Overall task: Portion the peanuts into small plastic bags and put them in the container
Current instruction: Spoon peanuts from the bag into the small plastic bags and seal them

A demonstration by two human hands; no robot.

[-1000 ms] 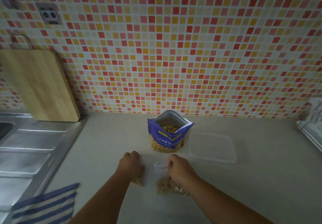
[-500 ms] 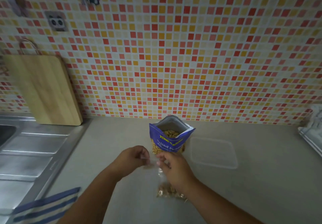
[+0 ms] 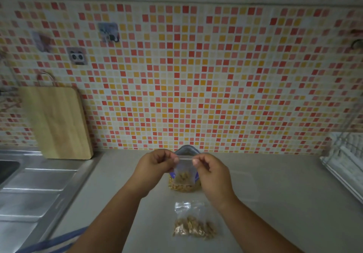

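Both hands, left [image 3: 155, 163] and right [image 3: 211, 171], have lifted a small clear plastic bag of peanuts [image 3: 183, 174] to mid-frame, each grip pinching its top for sealing, while another filled clear bag [image 3: 193, 223] lies on the grey tabletop [image 3: 284, 203] below.

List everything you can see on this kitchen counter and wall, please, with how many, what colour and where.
Small bag in the hands: one, clear with tan peanuts, held up by its top edge in front of the big bag.
Small bag on the counter: one, clear with tan peanuts, lying flat, nearest the camera.
Peanut bag: one, blue, standing at the back, mostly hidden.
Container: one, clear, faint, right of the peanut bag.
Cutting board: one, pale wood, leaning on the wall, left.
Sink drainboard: one, steel, far left.
Striped cloth: one, blue and white, bottom left.
Dish rack: one, whitish, right edge.
Wall stickers: three, greyish, upper left.
Left hand: pinching the bag's top.
Right hand: pinching the bag's top.
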